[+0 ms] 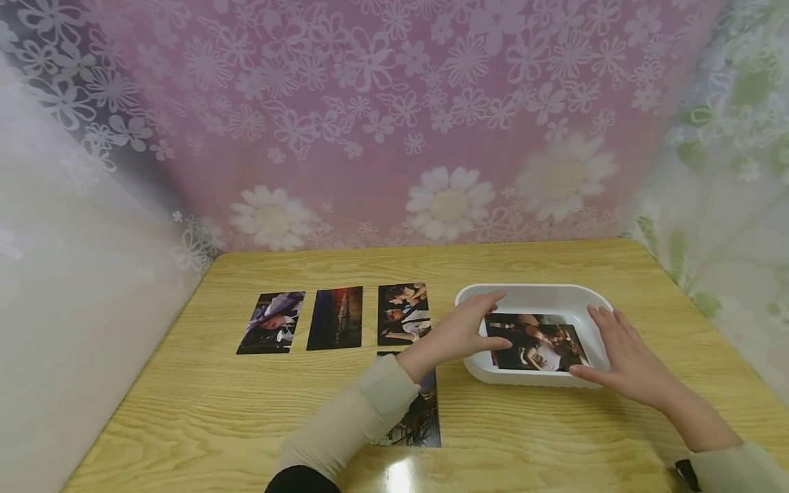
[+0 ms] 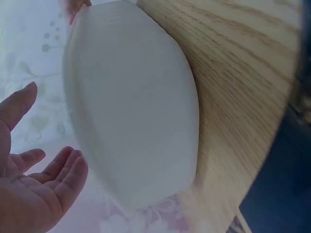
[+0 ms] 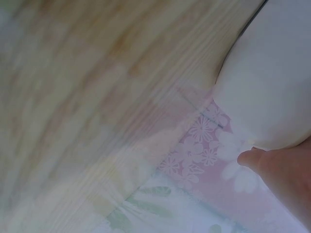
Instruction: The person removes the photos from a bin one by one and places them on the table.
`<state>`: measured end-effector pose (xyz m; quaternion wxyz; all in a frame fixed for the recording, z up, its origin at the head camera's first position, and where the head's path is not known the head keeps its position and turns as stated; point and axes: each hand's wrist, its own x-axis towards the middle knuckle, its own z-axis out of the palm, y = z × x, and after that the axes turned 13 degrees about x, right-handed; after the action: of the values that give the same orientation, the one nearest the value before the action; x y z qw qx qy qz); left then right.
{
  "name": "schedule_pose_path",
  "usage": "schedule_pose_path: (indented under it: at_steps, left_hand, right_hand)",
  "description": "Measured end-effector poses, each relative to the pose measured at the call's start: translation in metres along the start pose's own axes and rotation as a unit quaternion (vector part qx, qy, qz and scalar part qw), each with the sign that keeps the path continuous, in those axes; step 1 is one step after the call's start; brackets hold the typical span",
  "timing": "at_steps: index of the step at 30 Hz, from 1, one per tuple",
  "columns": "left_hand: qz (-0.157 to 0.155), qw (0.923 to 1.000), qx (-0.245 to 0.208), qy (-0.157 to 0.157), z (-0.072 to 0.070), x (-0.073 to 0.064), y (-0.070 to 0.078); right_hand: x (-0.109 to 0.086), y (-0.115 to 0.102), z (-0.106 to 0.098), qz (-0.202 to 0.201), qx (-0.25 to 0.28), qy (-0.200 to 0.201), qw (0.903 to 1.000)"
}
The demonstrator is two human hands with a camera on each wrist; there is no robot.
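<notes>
Several photo cards lie in a white oval-cornered box (image 1: 524, 296); the top photo (image 1: 542, 348) shows dark tones and a pale figure. My left hand (image 1: 459, 332) reaches over the left rim, thumb and fingers spread apart and holding nothing. In the left wrist view its fingers (image 2: 70, 179) are loosely extended beside the box's outer wall (image 2: 136, 107). At the right rim is my right hand (image 1: 635, 359), with fingers extended over the edge and the thumb at the front corner. The right wrist view shows that hand (image 3: 282, 170) right at the box's rim.
Left of the box, a row of three photos lies on the wooden table (image 1: 203, 411): a purple-hatted figure (image 1: 271, 322), a dark red scene (image 1: 335, 318) and figures in white (image 1: 403, 313). Another photo (image 1: 425, 414) lies partly beneath my left forearm. Flowered curtains (image 1: 382, 123) surround the table.
</notes>
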<state>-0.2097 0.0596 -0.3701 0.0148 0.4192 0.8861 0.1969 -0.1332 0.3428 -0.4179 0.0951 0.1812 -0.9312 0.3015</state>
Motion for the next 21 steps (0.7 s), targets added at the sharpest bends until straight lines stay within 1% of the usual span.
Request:
schedule_pose_path:
  at_steps: [6,12,14,18,21]
  left_hand:
    - [-0.010,0.9976,0.060,-0.035,0.017,0.025,0.006]
    - [-0.020,0.9895,0.118,-0.082,0.032,0.043,0.009]
    - [-0.022,0.9851,0.135,-0.104,0.038,0.048,0.009]
    - [-0.021,0.9726,0.179,-0.147,0.048,0.053,0.007]
    - [-0.020,0.9656,0.199,-0.166,0.053,0.054,0.006]
  right_hand:
    - [0.000,0.000,0.001,0.007,-0.002,0.002,1.0000]
    - [0.001,0.000,0.001,0.007,0.004,0.000,1.0000]
    - [0.001,-0.001,0.000,0.006,0.005,-0.001,1.0000]
    - [0.001,0.000,0.000,0.007,0.004,0.000,1.0000]
    - [0.001,0.001,0.000,0.005,0.001,0.002,1.0000]
